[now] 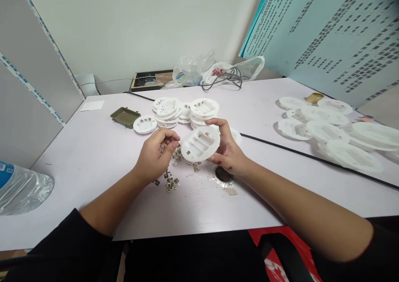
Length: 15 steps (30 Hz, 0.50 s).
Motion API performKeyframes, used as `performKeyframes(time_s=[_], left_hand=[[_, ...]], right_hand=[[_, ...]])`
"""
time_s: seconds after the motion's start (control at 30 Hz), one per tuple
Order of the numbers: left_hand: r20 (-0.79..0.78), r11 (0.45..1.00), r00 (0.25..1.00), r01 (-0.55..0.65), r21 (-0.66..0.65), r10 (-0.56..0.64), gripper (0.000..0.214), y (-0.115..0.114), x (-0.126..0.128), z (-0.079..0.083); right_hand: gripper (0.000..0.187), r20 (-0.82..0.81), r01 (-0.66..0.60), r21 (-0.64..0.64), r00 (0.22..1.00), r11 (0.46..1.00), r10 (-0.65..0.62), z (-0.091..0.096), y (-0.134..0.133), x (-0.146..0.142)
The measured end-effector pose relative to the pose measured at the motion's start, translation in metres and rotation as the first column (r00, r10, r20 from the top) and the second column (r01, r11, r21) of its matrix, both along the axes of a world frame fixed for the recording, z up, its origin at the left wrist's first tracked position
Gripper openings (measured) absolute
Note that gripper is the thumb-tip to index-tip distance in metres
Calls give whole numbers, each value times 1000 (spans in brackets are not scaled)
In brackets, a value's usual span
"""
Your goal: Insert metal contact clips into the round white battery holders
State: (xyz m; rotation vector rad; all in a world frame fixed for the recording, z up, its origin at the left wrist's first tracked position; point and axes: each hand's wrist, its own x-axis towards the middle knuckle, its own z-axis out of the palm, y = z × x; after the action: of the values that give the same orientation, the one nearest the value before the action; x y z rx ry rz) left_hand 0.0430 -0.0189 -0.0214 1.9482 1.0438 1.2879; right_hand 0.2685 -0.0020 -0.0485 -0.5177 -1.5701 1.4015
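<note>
- Head view: a white disc [201,144], oval to the eye and tilted, is held above the table [199,213], its slotted face showing.
- Right hand [229,152]: grips the disc from its right side, fingers curved wide around it, the forefinger at its top edge and the thumb at its lower right edge.
- Left hand [157,154]: just left of the disc, thumb and forefinger nearly meeting; a dark sliver shows at their tips, too small to tell whether it is pinched there.
- Clips [172,184]: small metal pieces, scattered on the table below the disc and to its left.
- Roll [223,174]: dark in the middle with a clear rim, below the disc to its right.
- Stacks [204,108]: more white discs, piled behind the disc.
- Green tray [125,117]: behind the disc, to its left.
- Loose pile [328,130]: white discs well to the disc's right.
- Bottle [23,194]: far left of the disc.
- Bags [191,72] and a cable [224,81]: well behind the disc.
</note>
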Motion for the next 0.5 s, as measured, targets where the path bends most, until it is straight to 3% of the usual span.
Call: performKeyframes(time_s=[0.17, 0.3, 0.5], left_hand=[[144, 994, 990, 8, -114, 9, 21, 1, 2, -2], [179, 968, 984, 29, -249, 17, 21, 0, 3, 0], [122, 971, 992, 45, -234, -17, 17, -3, 5, 0]], right_hand=[[67, 9, -22, 7, 1000, 1000, 22, 1, 0, 1], [66, 29, -7, 11, 1000, 1000, 7, 2, 0, 1], [46, 13, -22, 59, 1000, 998, 21, 0, 2, 1]])
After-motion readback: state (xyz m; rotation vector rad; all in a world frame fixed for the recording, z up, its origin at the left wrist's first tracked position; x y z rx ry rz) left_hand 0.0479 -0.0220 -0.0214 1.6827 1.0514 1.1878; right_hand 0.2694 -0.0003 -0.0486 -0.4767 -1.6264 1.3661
